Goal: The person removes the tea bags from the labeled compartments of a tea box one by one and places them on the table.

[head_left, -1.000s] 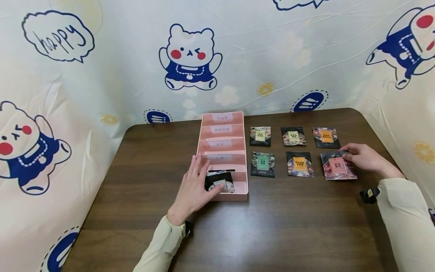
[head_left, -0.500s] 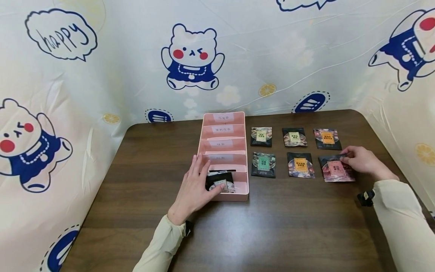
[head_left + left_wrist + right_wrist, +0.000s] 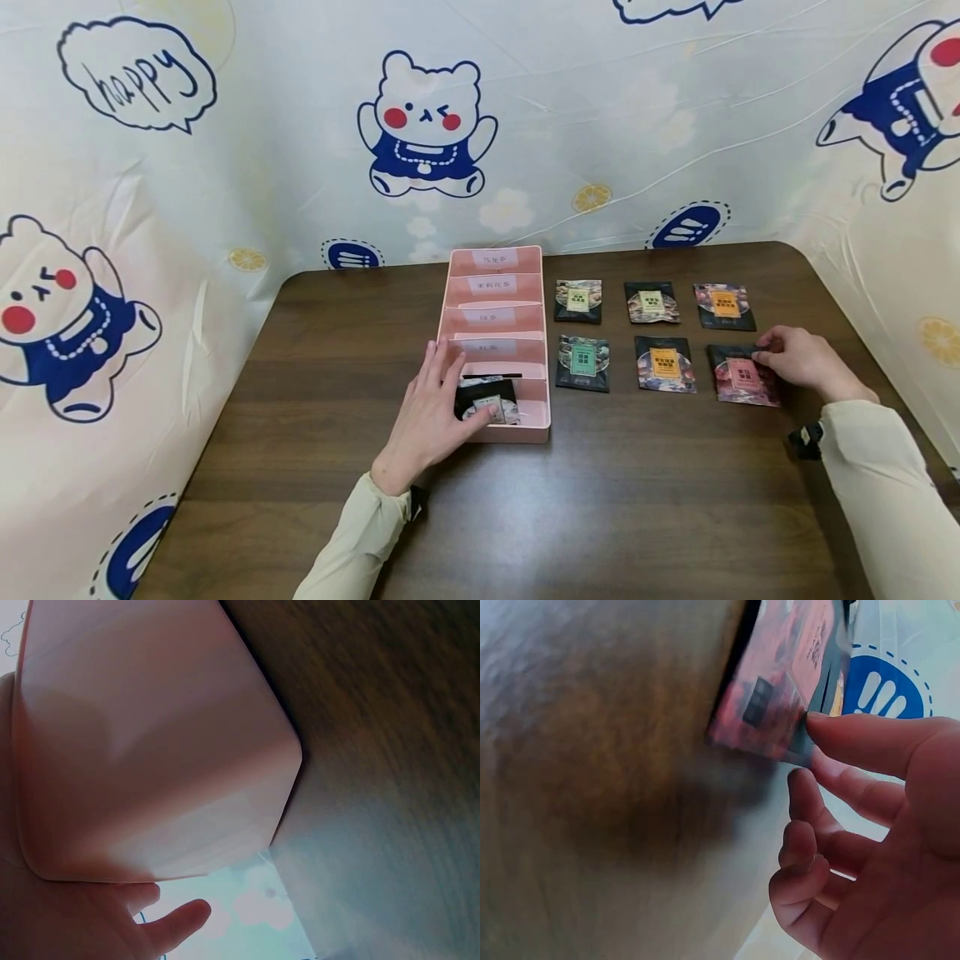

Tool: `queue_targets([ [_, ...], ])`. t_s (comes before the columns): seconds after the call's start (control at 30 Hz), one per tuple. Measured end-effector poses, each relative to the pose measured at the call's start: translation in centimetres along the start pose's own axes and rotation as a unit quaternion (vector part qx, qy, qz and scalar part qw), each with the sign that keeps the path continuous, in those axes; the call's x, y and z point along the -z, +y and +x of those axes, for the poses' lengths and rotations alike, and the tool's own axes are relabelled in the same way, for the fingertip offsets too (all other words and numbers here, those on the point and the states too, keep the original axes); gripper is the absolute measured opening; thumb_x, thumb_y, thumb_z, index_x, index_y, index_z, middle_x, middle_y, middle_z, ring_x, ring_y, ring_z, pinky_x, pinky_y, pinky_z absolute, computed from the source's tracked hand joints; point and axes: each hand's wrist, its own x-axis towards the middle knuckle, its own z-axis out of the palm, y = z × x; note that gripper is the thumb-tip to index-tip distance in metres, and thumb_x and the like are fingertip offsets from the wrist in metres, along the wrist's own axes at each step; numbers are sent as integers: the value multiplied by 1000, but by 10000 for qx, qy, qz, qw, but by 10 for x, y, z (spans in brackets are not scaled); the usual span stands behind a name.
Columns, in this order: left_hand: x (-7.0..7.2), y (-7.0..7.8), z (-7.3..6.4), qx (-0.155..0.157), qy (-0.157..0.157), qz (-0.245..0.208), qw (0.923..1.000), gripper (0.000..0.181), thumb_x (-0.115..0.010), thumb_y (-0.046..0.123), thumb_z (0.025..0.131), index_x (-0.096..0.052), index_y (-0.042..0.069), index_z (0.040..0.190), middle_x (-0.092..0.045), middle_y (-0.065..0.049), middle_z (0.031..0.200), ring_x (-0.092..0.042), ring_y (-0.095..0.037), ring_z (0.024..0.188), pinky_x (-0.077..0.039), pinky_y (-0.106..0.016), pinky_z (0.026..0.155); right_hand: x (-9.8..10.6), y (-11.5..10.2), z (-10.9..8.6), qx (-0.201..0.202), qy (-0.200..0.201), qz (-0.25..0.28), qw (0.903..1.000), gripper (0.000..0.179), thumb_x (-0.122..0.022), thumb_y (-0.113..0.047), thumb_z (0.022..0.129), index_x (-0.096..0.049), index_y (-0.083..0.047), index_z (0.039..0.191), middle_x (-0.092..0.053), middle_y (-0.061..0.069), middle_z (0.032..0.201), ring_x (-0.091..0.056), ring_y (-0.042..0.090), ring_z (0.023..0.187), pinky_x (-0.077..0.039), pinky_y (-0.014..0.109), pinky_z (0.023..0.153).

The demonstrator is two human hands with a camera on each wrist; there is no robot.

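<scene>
In the head view my right hand [image 3: 802, 358] pinches the right edge of a dark sachet with a pink label [image 3: 744, 376], low over the table. The right wrist view shows the thumb and index finger at that sachet's corner [image 3: 772, 697], other fingers bent beneath. My left hand [image 3: 423, 417] rests on the near left corner of a pink divided box [image 3: 534, 435], fingers extended along its left side and thumb over the front. A black sachet [image 3: 487, 398] lies in the box's nearest compartment, partly hidden by that hand. The left wrist view shows the box's outer wall [image 3: 150, 750] close up.
Several flat sachets lie in two rows right of the box, among them a green-labelled sachet [image 3: 583, 362] and an orange-labelled sachet [image 3: 665, 363]. Paper labels mark the box's compartments. A patterned cloth [image 3: 300, 125] hangs behind the brown table [image 3: 600, 500].
The right hand has shifted slightly nearer and left with the pink-labelled sachet, which sits lower and straighter in line with its row. The left hand stays on the box.
</scene>
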Motion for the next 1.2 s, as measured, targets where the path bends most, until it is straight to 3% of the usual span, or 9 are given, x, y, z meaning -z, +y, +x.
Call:
queue_targets([
  [0.37, 1, -1, -1, 2, 21, 2, 10000, 91, -51, 72, 83, -36, 13, 149, -13, -9, 163, -6, -29, 151, -32, -62, 107, 1, -3, 1, -144, -69, -4, 9999, 37, -57, -20, 92, -53, 11, 112, -59, 33, 97, -57, 36, 80, -47, 42, 63],
  [0.6, 2, -1, -2, 54, -6, -25, 10000, 92, -51, 73, 82, -35, 13, 150, -13, -9, 163, -5, -28, 152, -32, -62, 108, 1, -24, 2, 88, 378, 63, 9992, 35, -57, -20, 93, -56, 10, 109, -62, 29, 95, -57, 32, 77, -47, 38, 62],
  [0.77, 2, -1, -1, 60, 13, -47, 10000, 92, -51, 73, 82, -35, 13, 149, -14, -9, 163, -5, -28, 152, -33, -62, 107, -4, -54, 2, 448, 750, 303, 9957, 31, -59, -22, 94, -59, 7, 107, -63, 20, 88, -54, 24, 70, -41, 31, 57],
  [0.93, 2, -1, -1, 47, 46, -51, 10000, 92, -52, 73, 82, -35, 12, 149, -14, -9, 163, -6, -29, 152, -33, -62, 107, -12, -95, -2, 901, 978, 632, 9891, 27, -58, -24, 96, -63, 1, 106, -64, 15, 90, -54, 22, 73, -41, 30, 61],
  [1.2, 1, 1, 0, 59, 0, -76, 10000, 95, -51, 74, 82, -33, 11, 150, -12, -9, 163, -4, -27, 152, -32, -62, 108, -37, -166, -7, 1710, 931, 1185, 9737, 18, -61, -20, 95, -65, -6, 105, -65, 8, 88, -55, 18, 69, -45, 28, 59],
])
